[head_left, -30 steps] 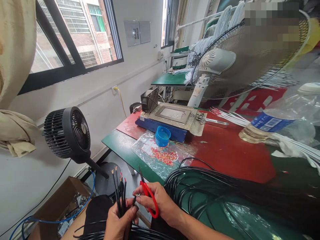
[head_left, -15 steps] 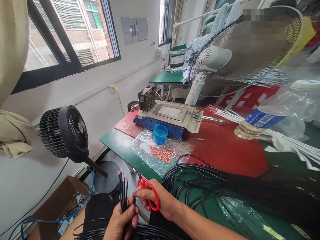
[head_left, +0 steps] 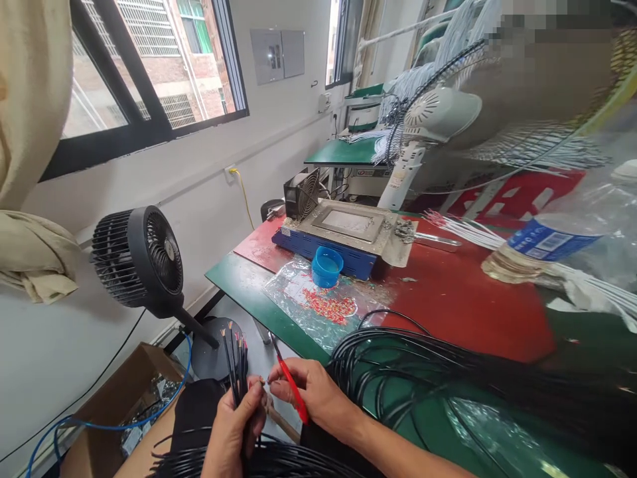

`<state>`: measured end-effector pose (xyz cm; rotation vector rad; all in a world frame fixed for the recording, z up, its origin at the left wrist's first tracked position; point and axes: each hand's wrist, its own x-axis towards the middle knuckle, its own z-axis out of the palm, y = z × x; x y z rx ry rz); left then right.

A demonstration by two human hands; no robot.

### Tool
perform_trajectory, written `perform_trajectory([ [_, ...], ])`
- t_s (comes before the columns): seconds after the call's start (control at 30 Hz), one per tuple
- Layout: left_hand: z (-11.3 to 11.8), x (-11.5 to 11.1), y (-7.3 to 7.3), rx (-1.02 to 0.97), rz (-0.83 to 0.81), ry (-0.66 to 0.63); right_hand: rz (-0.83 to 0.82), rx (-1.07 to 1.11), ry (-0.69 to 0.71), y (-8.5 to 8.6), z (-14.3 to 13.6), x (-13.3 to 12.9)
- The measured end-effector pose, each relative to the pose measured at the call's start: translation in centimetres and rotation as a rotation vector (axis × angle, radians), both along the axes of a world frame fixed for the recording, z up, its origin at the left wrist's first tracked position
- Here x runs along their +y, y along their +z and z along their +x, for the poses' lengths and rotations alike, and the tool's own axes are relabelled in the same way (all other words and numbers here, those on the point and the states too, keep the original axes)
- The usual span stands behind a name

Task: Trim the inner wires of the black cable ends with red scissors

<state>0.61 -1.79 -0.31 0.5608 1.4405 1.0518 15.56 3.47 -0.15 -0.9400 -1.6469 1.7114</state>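
Head view: nick and snag risks around the black cables

Your black cables stand roughly upright over your lap in your left hand, fingers curled round them, their bared tips fanned above the thumb. If that grip eased, the ends could slide out of line or bend. Your right hand holds red-handled scissors, blades pointing up and away; its thumb and forefinger are almost together, just beside your left fingertips, though I cannot tell whether they pinch anything. With both hands so close, a turned wrist might bring a blade against skin or fine wire.

Below, the cable heap on your lap could tangle and tug at the bundle. To your right, a black coil lies on the green table near your forearm; catching it could drag the clear plastic sheet and scatter its red and yellow bits. Such a pull might also tip the blue cup, beside the blue metal-topped unit.
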Motion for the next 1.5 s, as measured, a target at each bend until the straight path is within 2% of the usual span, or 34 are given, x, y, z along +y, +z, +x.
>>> perform_trajectory([
  [0.13, -0.6, 0.4, 1.7, -0.028, 0.023, 0.103, 0.224, -0.268, 0.149, 0.0, 0.0, -0.4],
  [0.23, -1.0, 0.7, 2.0, -0.01, 0.044, 0.137, 0.313, -0.405, 0.215, -0.4, -0.3, -0.7],
  [0.47, -1.5, 1.2, 0.7, 0.127, 0.057, 0.086, 0.378, -0.47, 0.201, -0.9, -0.5, -0.5],
  [0.73, -1.3, 1.8, 0.4, 0.295, 0.084, 0.061, 0.456, -0.563, 0.174, -1.3, -0.6, -0.4],
  [1.0, -1.4, 2.1, -0.5, 0.363, 0.077, 0.078, 0.512, -0.712, 0.145, -1.8, -0.9, -0.5],
  [1.2, -1.9, 2.8, -1.5, 0.34, 0.105, 0.029, 0.464, -0.835, 0.136, -2.4, -1.6, -0.2],
  [1.33, -2.4, 2.9, -1.9, 0.289, 0.096, 0.026, 0.448, -0.791, 0.079, -3.0, -1.9, 0.0],
  [1.5, -2.8, 2.3, -1.8, 0.143, 0.081, 0.039, 0.256, -0.42, 0.01, -2.9, -1.5, 0.3],
])
